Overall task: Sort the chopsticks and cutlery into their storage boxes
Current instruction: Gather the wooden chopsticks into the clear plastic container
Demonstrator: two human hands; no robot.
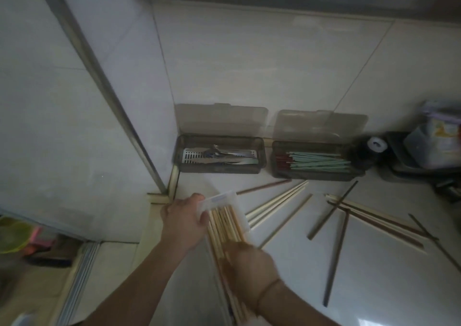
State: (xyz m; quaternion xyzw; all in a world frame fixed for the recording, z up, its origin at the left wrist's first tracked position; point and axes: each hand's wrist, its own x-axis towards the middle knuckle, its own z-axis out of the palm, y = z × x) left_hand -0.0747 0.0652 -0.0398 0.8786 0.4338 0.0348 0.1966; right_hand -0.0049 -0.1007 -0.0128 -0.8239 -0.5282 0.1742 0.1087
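The left hand [183, 222] is gripping a clear plastic case [222, 207] at the glossy white counter's [374, 263] left edge. The right hand [249, 267] is clasping a bundle of pale bamboo chopsticks [225, 228], their round tips sitting inside the case.

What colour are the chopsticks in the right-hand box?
Mostly pale green, a few dark red, seen in the head view: chopsticks, box.

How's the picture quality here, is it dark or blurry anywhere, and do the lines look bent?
Head view: dim overall, with a pale glare patch on the counter at lower right; the right hand is smeared by motion blur, the left hand sharper; the metal post and tile seams bow from wide-angle distortion; the clutter at far right is soft.
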